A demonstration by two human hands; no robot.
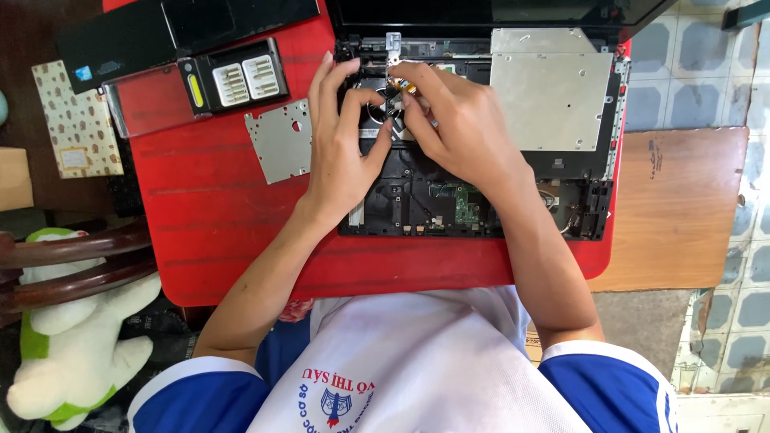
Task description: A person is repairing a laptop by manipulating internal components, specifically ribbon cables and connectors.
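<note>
Both hands (401, 128) pinch laptop fan (383, 108).

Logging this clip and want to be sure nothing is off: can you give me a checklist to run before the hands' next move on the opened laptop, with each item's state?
1. Both hands on the work: left hand and right hand meet over the fan area of the laptop: ok.
2. Tool in the right hand: only a small gold tip shows between the fingers; what it is: cannot tell.
3. Laptop sits fully on the red table: ok.
4. Bit case open, left of the laptop: ok.
5. Loose metal plate lies flat beside the left hand: ok.
6. Loose screws accounted for: cannot tell.
</note>
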